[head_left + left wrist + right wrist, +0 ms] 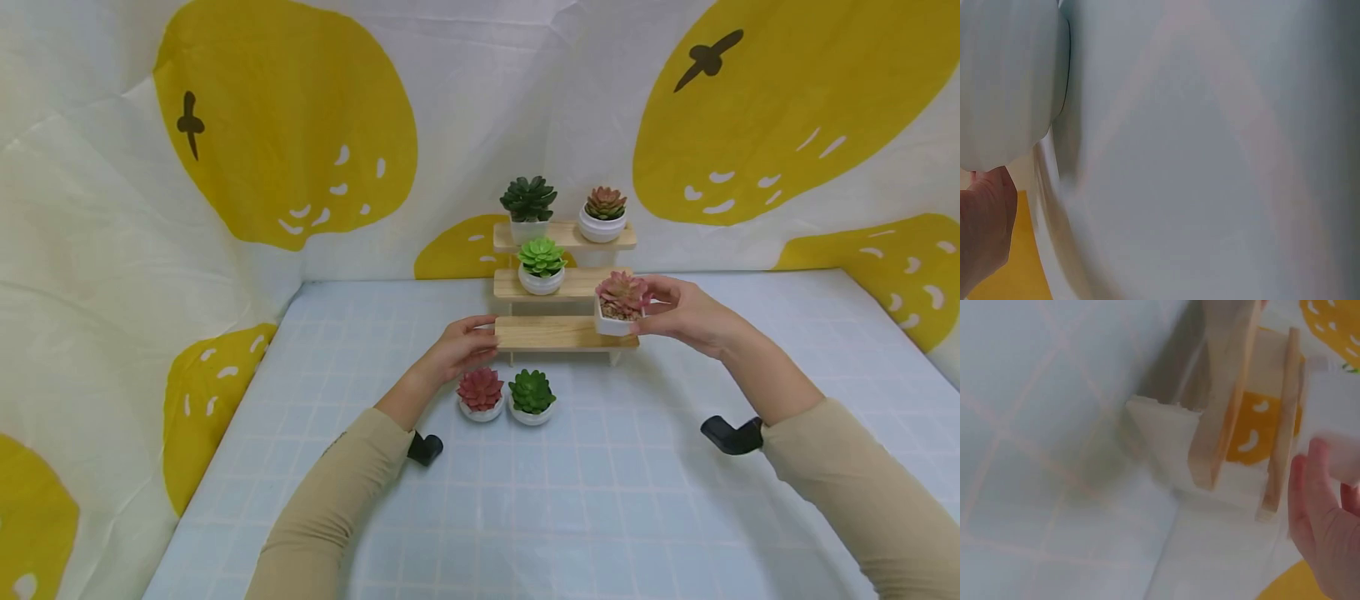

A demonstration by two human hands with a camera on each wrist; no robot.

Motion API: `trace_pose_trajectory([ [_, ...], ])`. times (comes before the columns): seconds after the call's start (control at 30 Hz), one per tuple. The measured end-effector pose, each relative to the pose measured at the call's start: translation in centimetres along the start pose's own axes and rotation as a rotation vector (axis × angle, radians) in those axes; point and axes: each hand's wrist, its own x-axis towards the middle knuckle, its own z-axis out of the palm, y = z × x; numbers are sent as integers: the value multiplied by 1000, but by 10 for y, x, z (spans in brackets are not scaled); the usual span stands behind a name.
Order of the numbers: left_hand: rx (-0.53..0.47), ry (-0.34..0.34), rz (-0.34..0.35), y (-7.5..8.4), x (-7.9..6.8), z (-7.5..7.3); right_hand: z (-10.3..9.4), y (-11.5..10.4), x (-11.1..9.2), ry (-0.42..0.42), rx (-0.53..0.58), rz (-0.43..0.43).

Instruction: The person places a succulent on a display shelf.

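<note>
White angular pot [616,325] — pink-leafed, gravel-topped — is pinched by right-hand fingers [658,323].

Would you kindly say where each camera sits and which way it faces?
Head: head-mounted, faces forward-down at the wooden shelf; left hand, right hand visible.
Left wrist: wrist-worn, faces tabletop and white pot; left hand partly visible.
Right wrist: wrist-worn, faces shelf end; right hand visible.
Head and right wrist share the shelf.
</note>
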Motion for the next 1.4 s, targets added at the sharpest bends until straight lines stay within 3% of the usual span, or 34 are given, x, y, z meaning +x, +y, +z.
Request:
trace_pose_trajectory([
  [0.63, -8, 2, -13, 0, -3, 1, -1, -14, 30, 98, 65, 10],
  [1.4, -9, 6, -9, 1, 0, 1, -3, -17, 50, 128, 136, 25],
])
